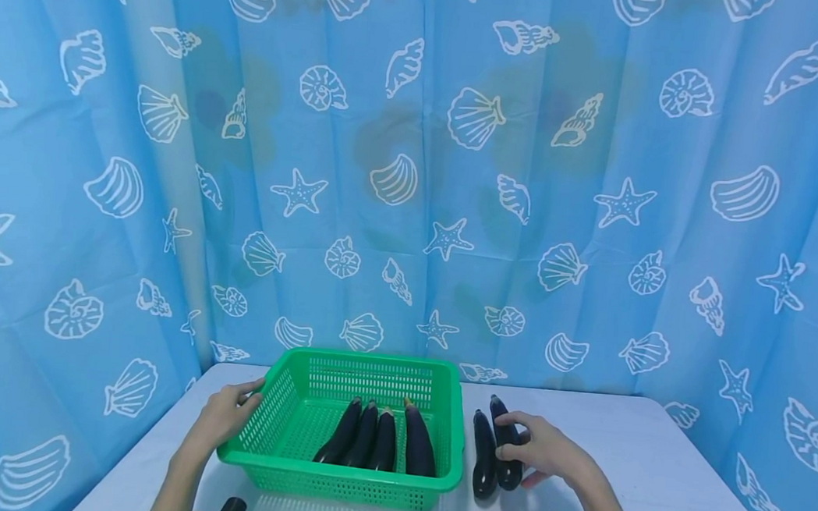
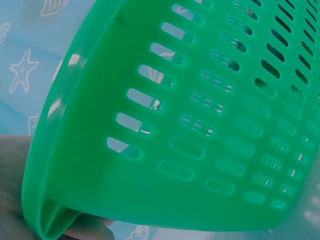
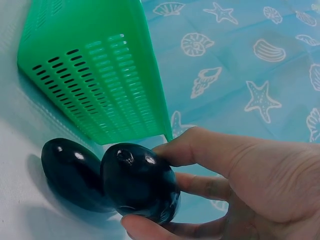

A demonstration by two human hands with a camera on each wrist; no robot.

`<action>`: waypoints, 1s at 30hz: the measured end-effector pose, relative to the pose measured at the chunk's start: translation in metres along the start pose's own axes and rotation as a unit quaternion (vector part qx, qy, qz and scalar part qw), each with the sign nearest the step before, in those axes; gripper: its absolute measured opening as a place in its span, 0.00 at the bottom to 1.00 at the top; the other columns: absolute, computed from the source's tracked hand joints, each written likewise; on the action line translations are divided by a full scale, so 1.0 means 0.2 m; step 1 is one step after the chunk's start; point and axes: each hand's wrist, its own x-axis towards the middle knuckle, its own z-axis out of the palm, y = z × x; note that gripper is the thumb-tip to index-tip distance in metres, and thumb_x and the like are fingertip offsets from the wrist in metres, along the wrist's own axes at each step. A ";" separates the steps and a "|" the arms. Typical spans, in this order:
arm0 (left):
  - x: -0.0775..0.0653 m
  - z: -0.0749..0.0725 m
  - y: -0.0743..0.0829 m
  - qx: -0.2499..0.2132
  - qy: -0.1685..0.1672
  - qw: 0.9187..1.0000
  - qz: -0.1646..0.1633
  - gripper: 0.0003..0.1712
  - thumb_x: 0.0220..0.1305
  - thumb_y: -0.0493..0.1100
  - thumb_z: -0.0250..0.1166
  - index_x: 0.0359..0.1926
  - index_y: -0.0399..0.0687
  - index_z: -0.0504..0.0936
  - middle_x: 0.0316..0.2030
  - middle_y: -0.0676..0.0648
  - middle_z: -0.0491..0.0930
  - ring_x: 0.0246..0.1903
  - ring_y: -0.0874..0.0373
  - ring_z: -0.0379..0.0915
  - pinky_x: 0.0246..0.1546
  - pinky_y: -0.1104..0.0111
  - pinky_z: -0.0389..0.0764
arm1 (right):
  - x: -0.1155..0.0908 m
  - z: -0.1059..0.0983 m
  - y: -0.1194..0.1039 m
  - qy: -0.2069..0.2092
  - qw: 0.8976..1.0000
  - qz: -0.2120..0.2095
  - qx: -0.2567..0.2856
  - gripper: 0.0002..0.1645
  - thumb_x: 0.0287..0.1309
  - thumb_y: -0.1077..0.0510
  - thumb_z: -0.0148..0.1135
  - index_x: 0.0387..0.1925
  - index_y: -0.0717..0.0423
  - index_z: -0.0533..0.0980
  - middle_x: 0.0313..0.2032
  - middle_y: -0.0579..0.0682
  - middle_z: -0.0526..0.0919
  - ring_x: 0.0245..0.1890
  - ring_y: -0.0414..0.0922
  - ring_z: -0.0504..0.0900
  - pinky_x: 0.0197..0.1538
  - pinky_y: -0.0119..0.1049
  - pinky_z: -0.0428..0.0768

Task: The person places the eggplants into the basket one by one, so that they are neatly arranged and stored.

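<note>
My right hand [image 1: 545,449] grips a dark, glossy eggplant [image 1: 506,433] to the right of the green basket. In the right wrist view, thumb and fingers curl round this eggplant [image 3: 140,182], near its rounded end. Close beside it lies another eggplant [image 1: 484,455] on the table. My left hand [image 1: 223,414] holds the left rim of the green plastic basket [image 1: 339,470]; the left wrist view shows a fingertip [image 2: 90,228] under the rim. Inside, toward the right, several eggplants lie side by side, one of them [image 1: 418,444] slightly apart from the others.
The table has a white cover [image 1: 623,440]. Behind it and at both sides hangs a blue curtain [image 1: 407,287] with white shell and starfish prints. A black object [image 1: 230,510] shows near the left wrist at the lower edge of the head view.
</note>
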 end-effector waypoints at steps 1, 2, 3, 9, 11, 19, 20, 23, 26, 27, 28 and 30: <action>0.00 0.00 0.00 0.000 0.000 1.000 0.000 0.25 0.73 0.42 0.53 0.67 0.37 0.70 0.53 0.26 0.78 0.35 0.52 0.81 0.32 0.61 0.79 | 0.00 0.00 0.00 0.001 1.000 -0.002 -0.001 0.35 0.55 0.56 0.68 0.65 0.53 0.69 0.45 0.60 0.79 0.33 0.48 0.83 0.31 0.42 0.85; 0.00 0.00 0.00 0.000 0.000 1.000 0.000 0.25 0.73 0.42 0.53 0.67 0.37 0.70 0.53 0.26 0.78 0.35 0.52 0.81 0.32 0.61 0.79 | 0.00 0.00 0.00 0.002 1.000 -0.003 -0.002 0.35 0.55 0.56 0.68 0.65 0.53 0.69 0.45 0.60 0.79 0.33 0.48 0.83 0.30 0.42 0.85; 0.00 0.00 0.00 0.000 0.000 1.000 0.001 0.25 0.73 0.42 0.53 0.67 0.37 0.70 0.53 0.26 0.78 0.35 0.52 0.81 0.32 0.60 0.79 | -0.01 0.00 -0.01 0.003 1.000 -0.005 -0.002 0.35 0.55 0.56 0.68 0.65 0.53 0.69 0.45 0.60 0.79 0.33 0.48 0.83 0.30 0.42 0.85; 0.00 0.00 0.00 -0.002 0.000 1.000 -0.001 0.25 0.73 0.42 0.53 0.67 0.37 0.70 0.52 0.27 0.79 0.34 0.53 0.80 0.31 0.62 0.78 | -0.03 -0.01 -0.03 0.007 1.000 -0.018 -0.001 0.36 0.54 0.56 0.69 0.65 0.54 0.70 0.46 0.62 0.78 0.32 0.48 0.84 0.30 0.42 0.85; 0.00 0.00 0.00 -0.004 -0.001 1.000 -0.001 0.26 0.73 0.42 0.53 0.67 0.37 0.69 0.51 0.27 0.79 0.32 0.54 0.79 0.30 0.62 0.77 | -0.04 -0.01 -0.04 0.009 1.000 -0.023 -0.002 0.36 0.54 0.56 0.69 0.65 0.54 0.70 0.47 0.62 0.78 0.33 0.48 0.84 0.29 0.42 0.85; -0.01 0.00 0.01 -0.013 -0.003 1.000 -0.001 0.26 0.73 0.42 0.53 0.67 0.36 0.69 0.50 0.27 0.80 0.31 0.56 0.79 0.29 0.63 0.78 | -0.06 -0.02 -0.08 0.013 0.999 -0.030 -0.013 0.35 0.55 0.55 0.69 0.65 0.54 0.70 0.48 0.61 0.77 0.34 0.47 0.83 0.29 0.41 0.84; -0.01 0.00 0.01 -0.014 -0.003 1.000 -0.001 0.26 0.73 0.42 0.53 0.67 0.36 0.69 0.50 0.27 0.80 0.31 0.55 0.79 0.29 0.63 0.78 | -0.06 -0.02 -0.08 0.013 0.999 -0.031 -0.016 0.35 0.55 0.55 0.69 0.64 0.53 0.70 0.47 0.61 0.77 0.34 0.47 0.83 0.29 0.41 0.84; -0.01 0.00 0.01 -0.015 -0.001 1.000 -0.002 0.26 0.73 0.42 0.53 0.67 0.36 0.69 0.50 0.27 0.80 0.30 0.56 0.79 0.29 0.63 0.78 | -0.07 -0.02 -0.09 0.016 0.999 -0.035 -0.021 0.35 0.55 0.55 0.70 0.64 0.53 0.70 0.47 0.60 0.77 0.34 0.47 0.83 0.29 0.41 0.84; -0.01 0.00 0.01 -0.018 -0.001 1.000 -0.002 0.26 0.73 0.42 0.53 0.67 0.36 0.68 0.50 0.27 0.80 0.29 0.56 0.79 0.28 0.64 0.78 | -0.07 -0.02 -0.09 0.017 0.999 -0.039 -0.022 0.35 0.55 0.55 0.70 0.64 0.52 0.70 0.47 0.60 0.77 0.34 0.47 0.83 0.29 0.41 0.84; -0.01 0.00 0.01 -0.018 -0.001 1.000 -0.002 0.26 0.73 0.42 0.53 0.67 0.36 0.68 0.49 0.27 0.80 0.29 0.56 0.78 0.28 0.64 0.78 | -0.07 -0.02 -0.09 0.017 0.999 -0.041 -0.021 0.35 0.55 0.55 0.70 0.64 0.52 0.70 0.47 0.60 0.77 0.34 0.47 0.82 0.29 0.41 0.84; -0.01 0.00 0.01 -0.018 -0.002 1.000 -0.002 0.26 0.73 0.42 0.53 0.67 0.36 0.68 0.49 0.27 0.80 0.28 0.57 0.78 0.28 0.65 0.77 | -0.07 -0.02 -0.09 0.017 0.999 -0.042 -0.020 0.35 0.55 0.55 0.70 0.64 0.52 0.70 0.47 0.60 0.77 0.34 0.47 0.82 0.29 0.41 0.84; -0.01 0.00 0.00 -0.019 -0.003 1.000 -0.002 0.26 0.73 0.42 0.52 0.67 0.35 0.68 0.48 0.28 0.81 0.28 0.57 0.77 0.27 0.65 0.77 | -0.08 -0.01 -0.10 0.017 0.999 -0.044 -0.018 0.35 0.55 0.55 0.70 0.64 0.52 0.70 0.47 0.60 0.77 0.34 0.47 0.82 0.29 0.41 0.84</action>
